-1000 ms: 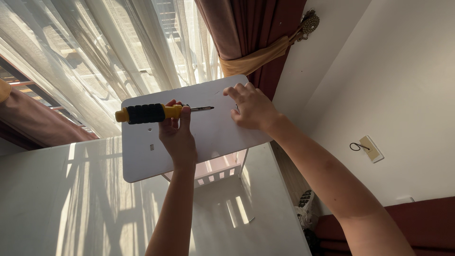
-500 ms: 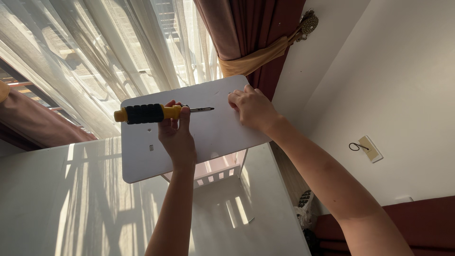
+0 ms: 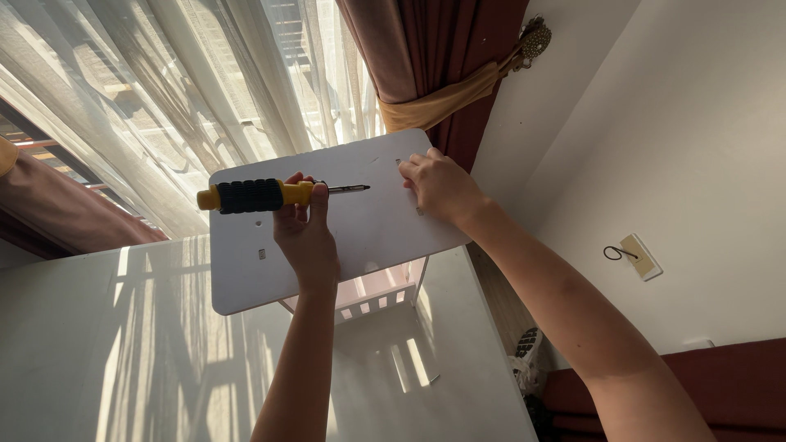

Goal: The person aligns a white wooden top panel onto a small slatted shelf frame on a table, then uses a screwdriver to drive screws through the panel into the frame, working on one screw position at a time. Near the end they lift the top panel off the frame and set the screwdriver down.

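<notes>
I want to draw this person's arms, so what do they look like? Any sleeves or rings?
Both arms are bare all the way up, with no sleeves in view. The left hand and right hand wear no gloves, and no rings, watch or bracelets show. The arms look long and slim, with sunlight falling across them.

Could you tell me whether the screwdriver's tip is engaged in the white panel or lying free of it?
Free: the screwdriver lies flat across the white panel, held in the left hand.
</notes>
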